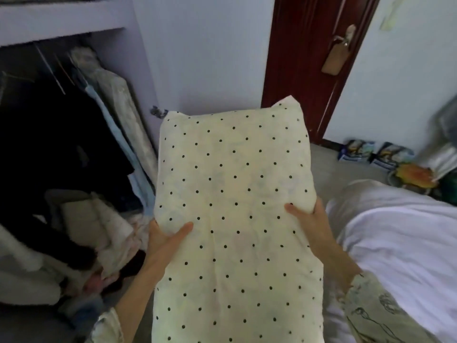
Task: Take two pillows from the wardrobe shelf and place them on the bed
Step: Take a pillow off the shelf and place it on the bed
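Head camera looks down at a big pillow (232, 219). It is pale yellow with small black dots all over. Two bare hands hold it up in front of the person, with its long side going away from the camera.

On one side, the left hand (164, 240) grips the pillow's edge. Its thumb lies on top of the cloth, and its fingers are tucked under the pillow, out of sight. On the other side, the right hand (312, 222) grips the other edge the same way, thumb on top and fingers hidden below. Both hands are closed on the pillow and squeeze it in a little. Each arm has a light sleeve with a drawn pattern near the bottom of the picture.

Off to the left stands the open wardrobe (61, 21). Dark clothes (61, 134) hang inside it, and some pale folded cloth (99, 226) is heaped low down. A white shelf runs across its top.

Off to the right is the bed (408, 243), covered in white sheets. The pillow is in the air between the wardrobe and the bed, and it does not lie on either one.

Behind the pillow is a white wall and a dark red door (309, 58) with a handle. Some small packs (376, 152) sit on the grey floor by the far wall.
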A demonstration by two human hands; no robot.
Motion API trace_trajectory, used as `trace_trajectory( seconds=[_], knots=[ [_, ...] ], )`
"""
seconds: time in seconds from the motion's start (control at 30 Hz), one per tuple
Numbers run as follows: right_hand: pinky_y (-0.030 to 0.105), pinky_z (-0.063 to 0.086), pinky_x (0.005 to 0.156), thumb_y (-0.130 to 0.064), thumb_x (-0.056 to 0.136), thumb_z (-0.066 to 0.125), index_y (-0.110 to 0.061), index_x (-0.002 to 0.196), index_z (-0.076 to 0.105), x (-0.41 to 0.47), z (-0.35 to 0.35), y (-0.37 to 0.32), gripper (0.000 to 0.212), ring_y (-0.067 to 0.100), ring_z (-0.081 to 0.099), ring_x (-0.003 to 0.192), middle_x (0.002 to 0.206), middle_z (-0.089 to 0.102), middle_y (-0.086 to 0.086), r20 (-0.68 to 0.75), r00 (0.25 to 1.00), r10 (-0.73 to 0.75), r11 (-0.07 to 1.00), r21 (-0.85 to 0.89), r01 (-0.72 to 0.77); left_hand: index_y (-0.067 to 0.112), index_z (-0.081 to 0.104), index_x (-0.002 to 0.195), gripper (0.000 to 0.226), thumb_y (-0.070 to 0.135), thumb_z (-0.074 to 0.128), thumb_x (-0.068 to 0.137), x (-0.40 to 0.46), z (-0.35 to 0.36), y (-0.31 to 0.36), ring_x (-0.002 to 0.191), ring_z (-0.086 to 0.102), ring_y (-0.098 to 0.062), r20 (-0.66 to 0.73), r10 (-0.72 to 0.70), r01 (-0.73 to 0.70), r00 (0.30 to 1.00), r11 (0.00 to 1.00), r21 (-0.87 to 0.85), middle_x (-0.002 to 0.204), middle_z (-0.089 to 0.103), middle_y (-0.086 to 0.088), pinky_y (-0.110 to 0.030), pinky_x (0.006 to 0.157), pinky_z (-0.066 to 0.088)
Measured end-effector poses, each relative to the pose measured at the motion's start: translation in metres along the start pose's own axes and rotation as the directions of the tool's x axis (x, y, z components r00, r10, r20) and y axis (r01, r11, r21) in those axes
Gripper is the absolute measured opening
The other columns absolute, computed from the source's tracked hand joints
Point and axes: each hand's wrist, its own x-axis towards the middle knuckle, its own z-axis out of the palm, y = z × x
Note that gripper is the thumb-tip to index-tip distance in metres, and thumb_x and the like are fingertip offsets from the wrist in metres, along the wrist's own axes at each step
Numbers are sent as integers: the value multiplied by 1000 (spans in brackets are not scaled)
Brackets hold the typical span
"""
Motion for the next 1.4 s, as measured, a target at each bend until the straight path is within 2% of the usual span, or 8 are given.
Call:
trace_trajectory(
  seconds=[0.13, 0.23, 0.4, 0.6, 0.73, 1.07, 1.3, 1.4],
  knots=[
    [38, 52, 79, -21, 71, 76, -22, 114, 52, -6, -63, 13, 49, 19, 62, 97, 112, 63, 0, -189, 979, 79, 996, -21, -85, 22, 33, 119, 73, 35, 81, 65, -7, 60, 3, 87, 50, -12, 197, 34, -41, 980, 999, 31, 106, 46, 6, -29, 77, 42],
    [26, 53, 60, -19, 71, 76, -34, 96, 57, -6, -110, 12, 35, 7, 64, 83, 95, 65, -14, -292, 955, 45, 998, -38, -58, 18, 32, 112, 66, 24, 81, 68, -12, 110, 10, 94, 49, -16, 307, 52, -70, 950, 996, 49, 111, 47, 3, -32, 82, 42],
    [29, 48, 62, -22, 72, 74, -26, 112, 47, 19, -176, 8, 49, 10, 59, 88, 99, 60, -11, -433, 900, 58, 993, -71, -98, 14, 24, 117, 75, 27, 80, 69, -30, 195, 21, 106, 40, -16, 439, 16, -77, 898, 990, 121, 112, 36, 2, -27, 85, 32],
    [32, 50, 61, -23, 72, 73, -28, 111, 46, 81, -250, 2, 47, 14, 60, 87, 102, 60, -6, -524, 850, 61, 993, -55, -105, 6, 23, 135, 90, 21, 81, 68, -24, 306, 63, 126, 41, -28, 499, 60, -107, 865, 992, 66, 139, 38, -13, -44, 107, 35],
    [44, 54, 79, -24, 70, 74, -27, 112, 47, 125, -293, -3, 50, 22, 61, 96, 106, 61, -3, -552, 829, 89, 995, 10, -100, 8, 27, 138, 93, 20, 83, 65, -11, 376, 106, 125, 46, -29, 523, 123, -166, 844, 985, 36, 139, 45, -12, -48, 105, 38],
    [43, 55, 78, -25, 68, 77, -28, 110, 48, 260, -332, -11, 51, 19, 62, 95, 106, 62, -4, -546, 828, 130, 991, 93, -94, 12, 29, 134, 88, 24, 82, 65, 56, 493, 168, 116, 48, -25, 487, 139, -194, 862, 979, 64, 134, 46, -9, -35, 89, 39],
    [24, 49, 59, -27, 69, 78, -37, 96, 47, 416, -325, -24, 43, 7, 60, 87, 102, 59, -11, -545, 834, 84, 995, 92, -40, 15, 29, 132, 85, 26, 82, 66, 167, 593, 233, 106, 48, -21, 494, 179, -214, 851, 977, 14, 123, 47, -2, -36, 86, 41],
    [35, 54, 71, -29, 67, 78, -31, 114, 47, 491, -324, -36, 56, 13, 60, 93, 107, 59, -8, -575, 813, 92, 993, 110, -34, 13, 31, 132, 85, 27, 82, 65, 225, 648, 270, 104, 48, -19, 542, 200, -241, 816, 970, 4, 121, 47, 0, -36, 87, 42]
  ],
)
